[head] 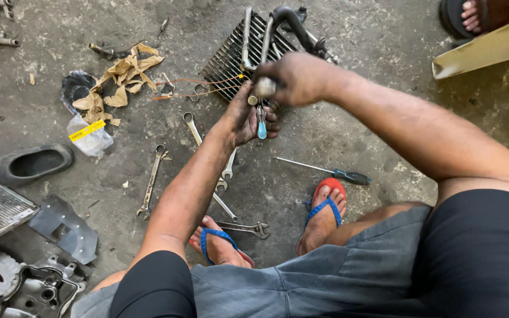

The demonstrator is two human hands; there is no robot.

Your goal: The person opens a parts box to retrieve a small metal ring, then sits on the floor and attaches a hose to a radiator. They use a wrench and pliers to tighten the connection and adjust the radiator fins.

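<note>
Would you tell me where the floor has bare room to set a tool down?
Bare concrete lies right of the screwdriver, toward the pale plank, and at top centre beyond the torn cardboard. It is crowded around the wrenches and finned radiator by both hands.

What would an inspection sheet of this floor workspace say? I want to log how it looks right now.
Surface: bare, stained concrete floor.
Job's things: finned radiator-like core with metal pipes, lying on the floor; a blue-tipped tool at the hands.
Clutter: several spanners, a black-handled screwdriver, torn brown paper, a plastic bag, metal parts at lower left.
Grippers: left hand holds the blue-tipped tool from below; right hand is closed around a metal piece above it.
Cables: thin copper-coloured wire beside the core.
Surroundings: the person's blue-strapped sandals; another person's foot at top right.
</note>
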